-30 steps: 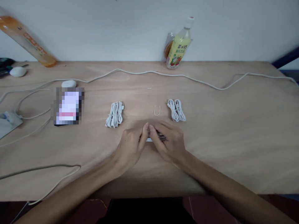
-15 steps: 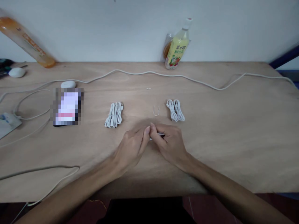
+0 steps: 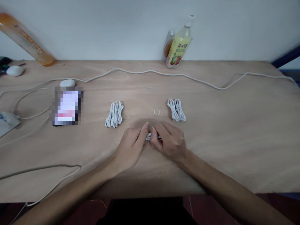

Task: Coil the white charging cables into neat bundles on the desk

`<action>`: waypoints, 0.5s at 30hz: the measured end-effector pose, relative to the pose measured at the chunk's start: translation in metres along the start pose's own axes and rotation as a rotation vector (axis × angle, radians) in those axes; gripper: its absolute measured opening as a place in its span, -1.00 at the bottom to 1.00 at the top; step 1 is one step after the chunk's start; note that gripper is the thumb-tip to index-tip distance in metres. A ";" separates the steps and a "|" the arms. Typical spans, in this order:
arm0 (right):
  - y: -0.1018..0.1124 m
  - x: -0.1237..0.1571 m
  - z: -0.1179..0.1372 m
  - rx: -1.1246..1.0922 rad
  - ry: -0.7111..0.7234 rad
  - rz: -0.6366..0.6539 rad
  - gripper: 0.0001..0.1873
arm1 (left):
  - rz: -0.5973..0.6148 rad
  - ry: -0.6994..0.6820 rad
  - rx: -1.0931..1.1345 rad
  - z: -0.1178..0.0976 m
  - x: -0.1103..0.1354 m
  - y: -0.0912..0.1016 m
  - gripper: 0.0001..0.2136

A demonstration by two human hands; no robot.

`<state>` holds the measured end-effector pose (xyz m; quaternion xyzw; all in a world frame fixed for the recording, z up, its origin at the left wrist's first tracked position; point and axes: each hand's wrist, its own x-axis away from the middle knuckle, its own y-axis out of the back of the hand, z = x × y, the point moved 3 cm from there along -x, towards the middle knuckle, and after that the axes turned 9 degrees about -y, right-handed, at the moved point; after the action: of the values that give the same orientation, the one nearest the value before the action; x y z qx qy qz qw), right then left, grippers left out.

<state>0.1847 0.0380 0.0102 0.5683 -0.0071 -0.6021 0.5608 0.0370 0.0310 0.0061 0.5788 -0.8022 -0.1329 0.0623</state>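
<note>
My left hand and my right hand meet at the middle of the wooden table, fingers closed together around a small white cable bundle that is mostly hidden between them. A coiled white cable lies to the left beyond my left hand. Another coiled white cable lies beyond my right hand. A small white U-shaped tie rests on the table just past my fingertips.
A phone lies at the left beside a white earbud case. A long white cord runs across the back. A yellow drink bottle stands by the wall; an orange bottle leans at far left. A power strip sits at the left edge.
My hands stayed together at the table's middle; the fingers shifted slightly around the small bundle. The view moved a little.
</note>
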 end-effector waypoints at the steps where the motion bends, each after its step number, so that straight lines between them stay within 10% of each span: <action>1: -0.001 0.001 -0.001 -0.031 -0.037 -0.002 -0.71 | -0.009 -0.064 -0.055 -0.002 0.000 0.001 -0.51; 6: -0.004 0.003 -0.006 -0.083 -0.164 0.051 -0.79 | 0.003 -0.206 -0.181 -0.007 0.001 0.001 -0.68; 15: 0.000 -0.002 -0.002 0.154 0.074 0.037 -0.57 | 0.079 0.162 0.191 0.007 0.003 -0.005 -0.59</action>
<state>0.1857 0.0404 0.0107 0.6314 -0.0434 -0.5680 0.5261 0.0384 0.0277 -0.0023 0.5587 -0.8258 -0.0061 0.0769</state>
